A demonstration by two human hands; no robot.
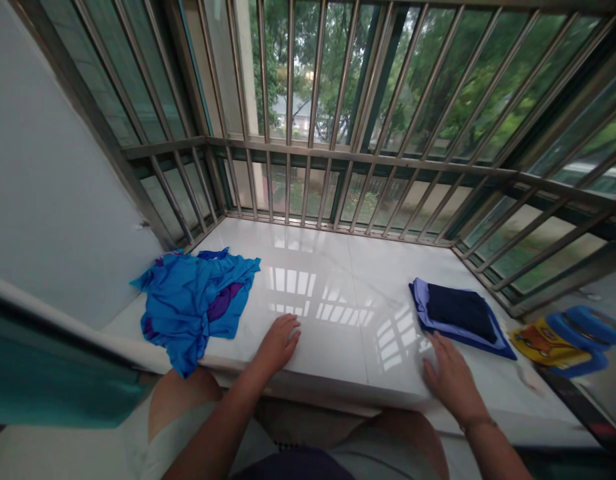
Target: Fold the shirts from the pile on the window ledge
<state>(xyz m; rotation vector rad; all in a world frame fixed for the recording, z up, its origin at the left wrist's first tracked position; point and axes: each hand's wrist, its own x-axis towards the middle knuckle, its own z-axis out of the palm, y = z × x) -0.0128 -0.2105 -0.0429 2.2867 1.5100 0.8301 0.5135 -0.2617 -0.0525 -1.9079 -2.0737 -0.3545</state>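
Observation:
A crumpled blue garment (181,293) with purple patches lies in a heap at the left of the white ledge (333,363), one end hanging over the front edge. My left hand (279,340) rests on or just over the ledge, right of that heap. Its thumb stands apart from the fingers and nothing is in it. On the right lies a flat stack of folded cloth (461,312), dark navy on top, with lilac and dark blue below. My right hand (447,367) is at the stack's front left corner, fingers apart, holding nothing; whether the fingertips touch the cloth I cannot tell.
Metal window bars (313,150) run along the back and both sides of the ledge. A yellow jar with a blue lid (571,340) stands at the right end, beside a dark flat object (581,407). A teal curtain (53,373) hangs at the lower left.

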